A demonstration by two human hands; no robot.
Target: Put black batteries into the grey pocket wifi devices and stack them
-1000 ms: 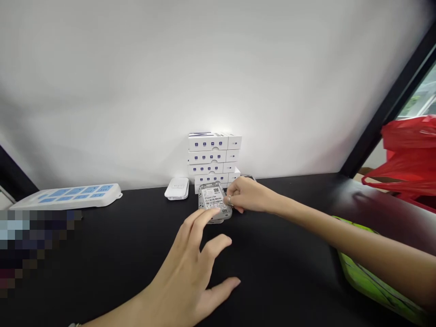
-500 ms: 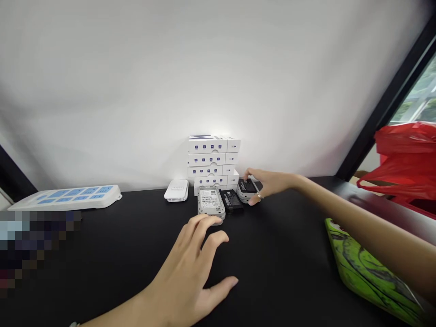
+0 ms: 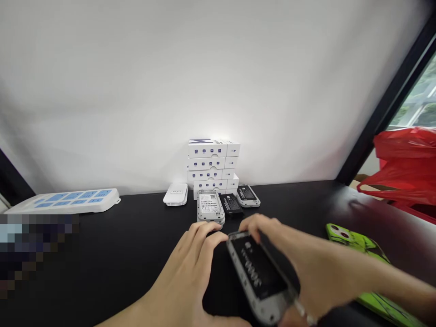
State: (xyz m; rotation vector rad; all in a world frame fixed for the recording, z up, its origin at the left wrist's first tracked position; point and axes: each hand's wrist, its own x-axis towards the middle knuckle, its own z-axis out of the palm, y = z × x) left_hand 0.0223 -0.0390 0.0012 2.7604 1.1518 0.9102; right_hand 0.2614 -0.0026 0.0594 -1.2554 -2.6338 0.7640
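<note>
My right hand (image 3: 306,263) grips a grey-white open-backed handheld device (image 3: 250,290) by its sides, close in front of me. A black battery (image 3: 260,268) marked 3000 lies inside it; motion blurs the device slightly. To its left, my left hand (image 3: 190,272) is open, fingers bent and thumb apart, its index fingertip at the device's upper left corner. Whether they touch, I cannot tell. Beyond my left fingers lies a stack of similar devices (image 3: 210,206), the top one showing a printed label. A loose black battery (image 3: 231,205) is beside it, and another battery-fitted device (image 3: 248,196) sits farther right.
White boxes (image 3: 207,163) are stacked against the wall. White covers (image 3: 176,194) lie left of them. A white-and-blue power strip (image 3: 68,201) is at the far left. On the right are a green-cased phone (image 3: 354,240) and a red plastic bag (image 3: 405,159).
My right hand has brought a battery-fitted device from beside the boxes toward me; one similar device stays there. My left hand has shifted slightly, with its fingers still apart.
</note>
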